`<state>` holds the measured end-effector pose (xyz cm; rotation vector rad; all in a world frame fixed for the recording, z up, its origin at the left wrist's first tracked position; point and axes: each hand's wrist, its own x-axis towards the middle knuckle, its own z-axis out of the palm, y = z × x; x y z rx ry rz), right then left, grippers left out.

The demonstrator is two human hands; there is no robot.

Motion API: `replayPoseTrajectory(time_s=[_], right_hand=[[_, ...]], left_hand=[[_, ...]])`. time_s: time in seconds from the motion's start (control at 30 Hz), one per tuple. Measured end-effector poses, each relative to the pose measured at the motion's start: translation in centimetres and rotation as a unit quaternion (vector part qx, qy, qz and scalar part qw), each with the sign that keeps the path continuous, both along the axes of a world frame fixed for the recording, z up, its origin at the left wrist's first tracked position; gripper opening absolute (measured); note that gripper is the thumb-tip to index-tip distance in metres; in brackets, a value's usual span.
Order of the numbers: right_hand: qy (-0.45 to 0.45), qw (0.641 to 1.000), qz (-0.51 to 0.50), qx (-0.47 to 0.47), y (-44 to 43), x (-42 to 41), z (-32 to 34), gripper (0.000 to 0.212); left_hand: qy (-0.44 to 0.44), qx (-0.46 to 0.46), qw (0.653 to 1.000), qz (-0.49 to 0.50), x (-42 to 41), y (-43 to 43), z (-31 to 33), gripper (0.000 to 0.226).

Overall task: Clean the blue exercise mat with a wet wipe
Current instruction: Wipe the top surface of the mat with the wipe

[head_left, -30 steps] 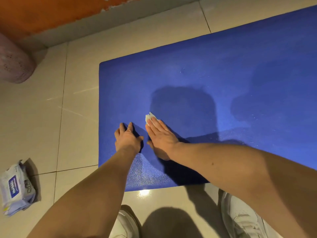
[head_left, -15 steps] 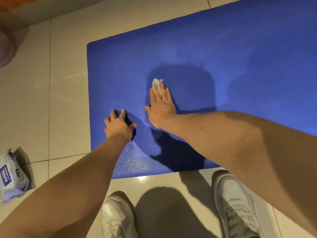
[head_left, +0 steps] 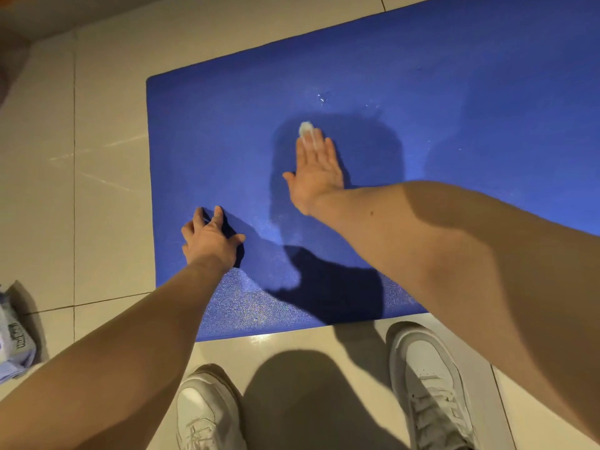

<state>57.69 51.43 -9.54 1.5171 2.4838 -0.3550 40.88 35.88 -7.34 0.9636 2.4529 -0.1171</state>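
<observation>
The mat (head_left: 470, 86) lies flat on the tiled floor (head_left: 107, 196), its left end in view. The right hand (head_left: 316, 170) lies palm down toward the middle of it, fingers straight and close together, with the wipe (head_left: 305, 128) pressed beneath the fingertips. Only a small white wad pokes out past them. Nothing curls round the wipe: flat pressure alone pins it, which suits rubbing in broad strokes. The left hand (head_left: 211, 238) rests near the mat's left edge, fingers spread and holding nothing. It likely bears the person's weight as they lean in and stops the mat sliding on the smooth tile. The two hands are apart. A few pale specks (head_left: 321, 99) sit just beyond the wipe, so the stroke probably aims there. A pack (head_left: 14, 339) of wipes lies on the floor off to the left, handy for a fresh one. White shoes (head_left: 428, 384) stand at the mat's near edge.
</observation>
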Motion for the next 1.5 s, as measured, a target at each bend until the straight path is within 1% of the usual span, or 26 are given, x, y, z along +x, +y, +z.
replayPoseTrajectory(time_s=[0.13, 0.2, 0.23, 0.3, 0.4, 0.47, 0.5, 0.53, 0.63, 0.7, 0.73, 0.83, 0.9, 0.93, 1.03, 1.1, 1.13, 1.17, 1.2, 1.27, 1.33, 1.37, 1.4, 1.43, 1.47, 1.5], right_hand=[[0.012, 0.996, -0.085, -0.006, -0.1, -0.9, 0.0, 0.076], [0.040, 0.996, -0.079, -0.014, -1.6, -2.4, -0.1, 0.077], [0.052, 0.997, -0.054, -0.022, -2.5, -3.0, -0.1, 0.077], [0.074, 0.996, 0.032, -0.039, -4.1, -4.1, -0.2, 0.077], [0.074, 0.982, 0.170, -0.038, -5.6, -4.5, -0.8, 0.075], [0.067, 0.972, 0.225, -0.017, -5.1, -3.8, -1.1, 0.073], [0.063, 0.970, 0.234, -0.008, -4.5, -3.2, -1.1, 0.072], [0.064, 0.973, 0.221, -0.005, -3.8, -2.4, -1.2, 0.071], [0.055, 0.990, 0.129, -0.021, -2.2, -0.1, -1.0, 0.071], [0.062, 0.990, 0.114, -0.050, -1.8, 0.9, -0.3, 0.072], [0.090, 0.987, 0.111, -0.073, -1.6, 1.3, 0.2, 0.072], [0.229, 0.957, 0.076, -0.162, -1.1, 2.5, 2.1, 0.067], [0.293, 0.931, 0.033, -0.215, -1.1, 3.9, 3.1, 0.061], [0.306, 0.924, 0.020, -0.229, -1.0, 4.7, 3.7, 0.059], [0.284, 0.920, 0.006, -0.269, -0.2, 7.2, 5.4, 0.048], [0.288, 0.915, -0.012, -0.282, 0.1, 8.5, 6.7, 0.036], [0.295, 0.908, -0.031, -0.296, 0.1, 9.0, 7.5, 0.020], [0.305, 0.900, -0.044, -0.309, -0.2, 9.2, 8.3, 0.019], [0.313, 0.891, -0.055, -0.323, -0.5, 9.4, 9.6, 0.027], [0.318, 0.876, -0.066, -0.358, -1.4, 9.3, 12.1, 0.025], [0.327, 0.859, -0.070, -0.387, -2.1, 9.0, 14.2, 0.025], [0.336, 0.847, -0.078, -0.404, -2.5, 8.8, 15.0, 0.020], [0.346, 0.830, -0.094, -0.427, -2.8, 8.7, 16.1, 0.025], [0.360, 0.810, -0.117, -0.448, -3.1, 8.6, 16.6, 0.043], [0.369, 0.791, -0.142, -0.467, -3.3, 8.5, 17.2, 0.056], [0.380, 0.776, -0.152, -0.479, -3.6, 8.6, 17.9, 0.059]], left_hand=[[-0.013, -0.002, 1.000, 0.017, -0.2, 0.0, -0.3, 0.077], [-0.010, -0.006, 1.000, 0.010, -0.1, 0.0, -0.2, 0.077], [-0.006, -0.007, 1.000, 0.003, 0.0, 0.0, -0.1, 0.076], [0.004, -0.008, 1.000, -0.007, 0.2, -0.1, 0.1, 0.075], [0.014, -0.011, 1.000, -0.014, 0.4, 0.0, 0.3, 0.076], [0.013, -0.015, 1.000, -0.011, 0.4, 0.1, 0.4, 0.076], [0.011, -0.015, 1.000, -0.007, 0.4, 0.1, 0.5, 0.076], [0.008, -0.014, 1.000, -0.005, 0.5, 0.2, 0.6, 0.076], [0.006, -0.015, 1.000, -0.003, 0.6, 0.4, 0.8, 0.078], [0.002, -0.018, 1.000, 0.004, 0.7, 0.6, 1.1, 0.079], [0.003, -0.020, 1.000, 0.006, 0.8, 0.7, 1.4, 0.079], [0.007, -0.022, 1.000, 0.001, 1.4, 1.3, 2.5, 0.072], [0.000, -0.012, 1.000, 0.008, 2.3, 1.5, 3.5, 0.064], [-0.005, -0.010, 1.000, 0.011, 2.8, 1.5, 4.0, 0.061], [-0.013, -0.006, 1.000, 0.009, 4.6, 1.2, 5.6, 0.055], [-0.025, -0.003, 1.000, 0.019, 5.9, 0.9, 6.7, 0.052], [-0.047, 0.011, 0.998, 0.040, 6.5, 1.0, 7.3, 0.051], [-0.085, 0.042, 0.993, 0.069, 7.3, 1.1, 8.0, 0.048], [-0.132, 0.084, 0.983, 0.100, 8.2, 1.3, 8.9, 0.043], [-0.214, 0.167, 0.952, 0.144, 10.6, 1.6, 11.0, 0.028], [-0.254, 0.218, 0.929, 0.155, 12.7, 1.8, 12.8, 0.027], [-0.263, 0.237, 0.923, 0.150, 13.6, 1.8, 13.5, 0.027], [-0.267, 0.252, 0.919, 0.146, 14.4, 1.9, 14.3, 0.024], [-0.273, 0.265, 0.913, 0.146, 15.0, 2.0, 14.9, 0.017], [-0.282, 0.276, 0.907, 0.148, 15.5, 2.1, 15.5, 0.016], [-0.298, 0.289, 0.897, 0.150, 15.9, 2.2, 15.9, 0.020]])
